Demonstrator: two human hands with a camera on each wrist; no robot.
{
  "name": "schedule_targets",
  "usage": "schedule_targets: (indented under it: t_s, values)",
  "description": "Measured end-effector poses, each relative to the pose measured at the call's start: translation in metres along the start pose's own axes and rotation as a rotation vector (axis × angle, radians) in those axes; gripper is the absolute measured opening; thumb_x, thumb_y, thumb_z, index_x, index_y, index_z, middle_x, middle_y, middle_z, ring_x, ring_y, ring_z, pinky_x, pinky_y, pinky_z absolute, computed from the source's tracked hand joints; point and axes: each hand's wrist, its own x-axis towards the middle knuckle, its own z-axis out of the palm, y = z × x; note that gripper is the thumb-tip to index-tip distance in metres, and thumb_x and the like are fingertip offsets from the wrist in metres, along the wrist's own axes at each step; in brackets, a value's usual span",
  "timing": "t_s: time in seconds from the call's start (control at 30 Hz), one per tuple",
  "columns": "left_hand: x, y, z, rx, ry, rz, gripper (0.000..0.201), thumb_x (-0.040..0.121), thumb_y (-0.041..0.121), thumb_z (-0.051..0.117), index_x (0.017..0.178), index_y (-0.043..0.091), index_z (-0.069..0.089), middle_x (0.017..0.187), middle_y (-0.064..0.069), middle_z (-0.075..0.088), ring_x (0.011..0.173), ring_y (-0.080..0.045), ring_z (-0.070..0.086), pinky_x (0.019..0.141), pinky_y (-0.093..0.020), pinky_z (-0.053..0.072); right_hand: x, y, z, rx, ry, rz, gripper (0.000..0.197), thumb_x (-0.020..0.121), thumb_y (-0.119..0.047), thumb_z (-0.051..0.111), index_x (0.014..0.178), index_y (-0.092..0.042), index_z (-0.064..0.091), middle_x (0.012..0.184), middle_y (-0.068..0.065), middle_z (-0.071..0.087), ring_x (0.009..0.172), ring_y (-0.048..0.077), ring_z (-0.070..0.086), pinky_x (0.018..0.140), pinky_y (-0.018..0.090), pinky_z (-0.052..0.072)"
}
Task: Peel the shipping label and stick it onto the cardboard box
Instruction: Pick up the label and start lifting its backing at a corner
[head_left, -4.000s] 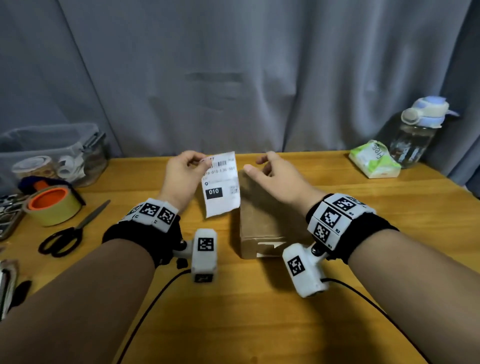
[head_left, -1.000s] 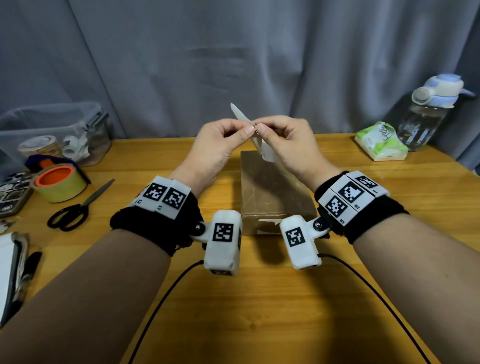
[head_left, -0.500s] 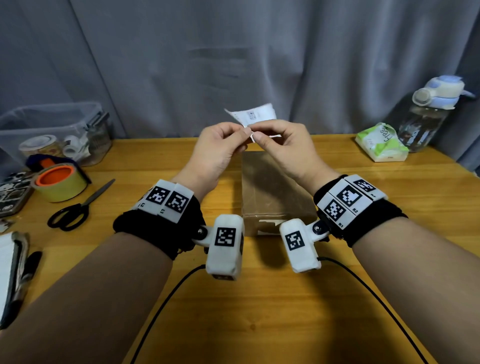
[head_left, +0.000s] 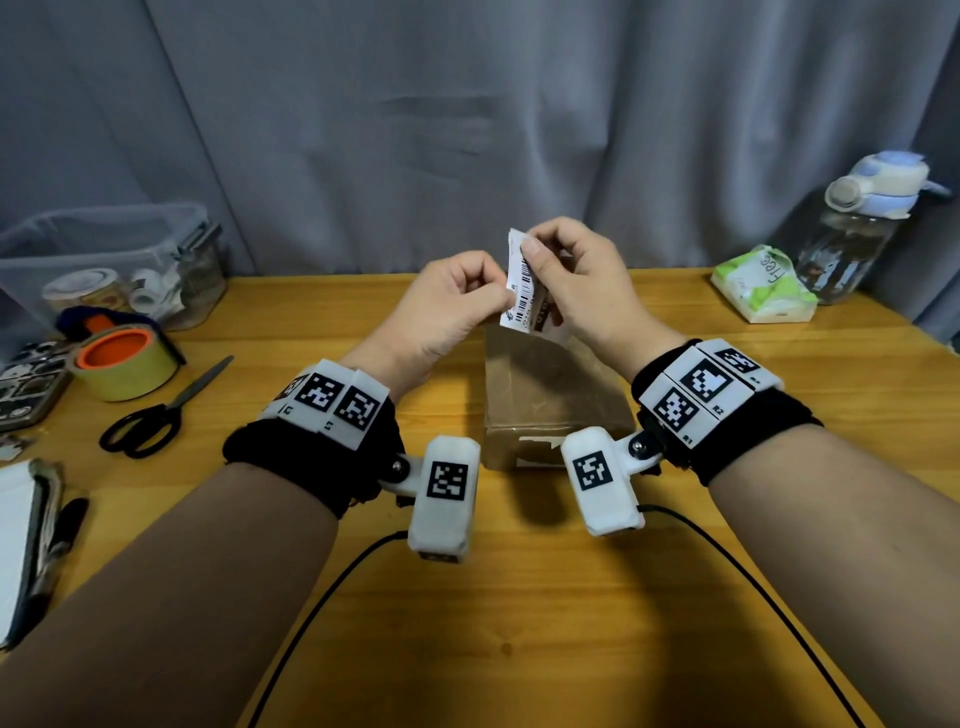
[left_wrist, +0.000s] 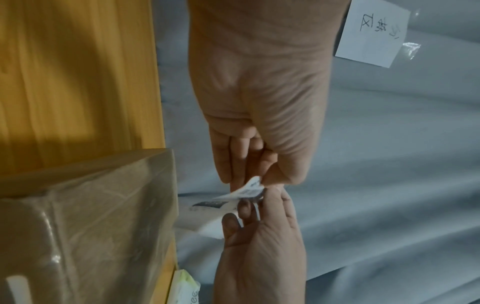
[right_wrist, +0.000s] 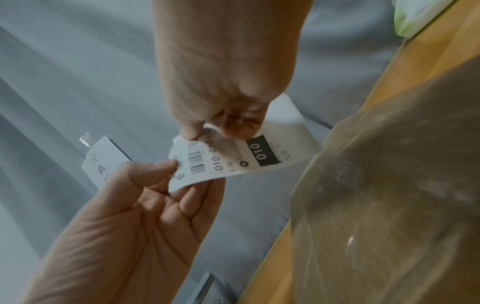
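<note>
A white shipping label (head_left: 523, 291) with a barcode and a black "010" block is held in the air above the far end of the brown cardboard box (head_left: 550, 395). My left hand (head_left: 496, 301) pinches its left edge between thumb and forefinger. At the top corner my right hand (head_left: 531, 255) pinches the label, and in the right wrist view that corner curls back under the right hand (right_wrist: 215, 131). The label (right_wrist: 246, 156) faces the right wrist camera, with the left hand (right_wrist: 168, 166) below it. The box (right_wrist: 389, 205) is wrapped in clear tape. The left wrist view shows the left hand (left_wrist: 249, 181) meeting the label (left_wrist: 233, 195).
On the left of the wooden table (head_left: 519, 597) are a yellow tape roll (head_left: 124, 364), black scissors (head_left: 161, 415), a clear bin (head_left: 104, 260) and a notebook (head_left: 15, 545). A tissue pack (head_left: 761, 286) and water bottle (head_left: 862, 228) stand far right. A grey curtain hangs behind.
Four seconds ago only my left hand held the label. Both hands have since come together on it, and the label has swung from lying flat above the fingers to hanging upright.
</note>
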Motion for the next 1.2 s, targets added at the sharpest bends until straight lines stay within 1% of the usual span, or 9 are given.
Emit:
schedule_targets:
  t_s: [0.07, 0.17, 0.3, 0.43, 0.63, 0.7, 0.83, 0.97, 1.2]
  values:
    - [0.0, 0.001, -0.001, -0.007, 0.014, 0.01, 0.015, 0.082, 0.003, 0.06, 0.072, 0.015, 0.06, 0.073, -0.004, 0.064, 0.072, -0.014, 0.06, 0.074, -0.027, 0.051, -0.001, -0.002, -0.002, -0.005, 0.009, -0.016, 0.008, 0.092, -0.012, 0.054, 0.086, -0.011, 0.058, 0.07, -0.004, 0.055, 0.064, 0.0, 0.05, 0.062, 0.014, 0.044]
    - [0.001, 0.003, -0.002, -0.009, 0.072, 0.044, 0.01, 0.089, 0.009, 0.057, 0.081, 0.013, 0.063, 0.075, -0.004, 0.064, 0.067, -0.009, 0.06, 0.067, -0.02, 0.053, -0.001, 0.0, -0.002, -0.075, -0.013, -0.042, 0.011, 0.089, -0.02, 0.057, 0.08, -0.014, 0.06, 0.075, 0.004, 0.057, 0.07, 0.012, 0.051, 0.066, 0.028, 0.045]
    - [0.006, 0.008, -0.007, -0.022, 0.098, 0.071, 0.011, 0.09, 0.01, 0.056, 0.083, 0.011, 0.065, 0.071, -0.001, 0.065, 0.062, -0.006, 0.059, 0.062, -0.016, 0.052, 0.0, -0.002, -0.001, -0.167, -0.038, -0.073, 0.014, 0.086, -0.024, 0.058, 0.081, -0.012, 0.064, 0.08, 0.004, 0.055, 0.071, 0.009, 0.049, 0.07, 0.024, 0.04]
    - [0.008, 0.012, -0.01, -0.068, 0.072, 0.054, 0.015, 0.091, 0.008, 0.054, 0.079, 0.01, 0.064, 0.058, 0.005, 0.067, 0.054, -0.003, 0.06, 0.056, -0.014, 0.051, 0.001, -0.008, -0.002, -0.194, -0.056, -0.106, 0.015, 0.086, -0.024, 0.057, 0.082, -0.011, 0.064, 0.078, 0.003, 0.051, 0.07, 0.005, 0.046, 0.069, 0.021, 0.037]
    - [0.005, 0.016, -0.01, -0.181, 0.035, -0.023, 0.018, 0.093, 0.008, 0.05, 0.079, 0.008, 0.063, 0.059, 0.001, 0.069, 0.053, -0.004, 0.062, 0.058, -0.014, 0.053, 0.001, -0.009, -0.003, -0.217, -0.062, -0.137, 0.018, 0.084, -0.027, 0.055, 0.082, -0.012, 0.064, 0.079, 0.006, 0.05, 0.071, 0.01, 0.045, 0.076, 0.029, 0.038]
    - [0.004, 0.016, -0.01, -0.187, 0.029, -0.033, 0.019, 0.092, 0.008, 0.05, 0.078, 0.007, 0.063, 0.062, 0.0, 0.069, 0.054, -0.005, 0.062, 0.059, -0.014, 0.054, 0.001, -0.008, -0.004, -0.217, -0.071, -0.147, 0.017, 0.084, -0.026, 0.055, 0.083, -0.011, 0.064, 0.078, 0.001, 0.049, 0.071, 0.007, 0.046, 0.076, 0.025, 0.038]
    - [0.001, 0.017, -0.011, -0.17, 0.019, -0.047, 0.019, 0.092, 0.011, 0.052, 0.078, 0.006, 0.062, 0.061, 0.0, 0.069, 0.055, -0.005, 0.063, 0.058, -0.016, 0.053, 0.001, -0.004, -0.007, -0.24, -0.105, -0.177, 0.016, 0.084, -0.025, 0.057, 0.083, -0.011, 0.065, 0.077, -0.002, 0.048, 0.071, 0.004, 0.046, 0.068, 0.009, 0.035]
    - [0.002, 0.018, -0.014, -0.107, 0.005, -0.08, 0.016, 0.09, 0.012, 0.055, 0.078, 0.007, 0.063, 0.06, 0.001, 0.068, 0.054, -0.006, 0.064, 0.057, -0.016, 0.052, 0.001, -0.004, -0.008, -0.27, -0.162, -0.186, 0.013, 0.083, -0.027, 0.058, 0.081, -0.016, 0.064, 0.075, -0.01, 0.043, 0.072, 0.004, 0.044, 0.07, 0.015, 0.034]
    - [0.003, 0.021, -0.015, -0.077, -0.027, -0.13, 0.016, 0.09, 0.014, 0.056, 0.08, 0.004, 0.062, 0.057, 0.001, 0.066, 0.052, -0.007, 0.062, 0.053, -0.015, 0.051, 0.003, -0.008, -0.009, -0.296, -0.208, -0.22, 0.016, 0.085, -0.022, 0.058, 0.085, -0.008, 0.065, 0.076, -0.012, 0.041, 0.071, 0.0, 0.043, 0.067, 0.006, 0.034]
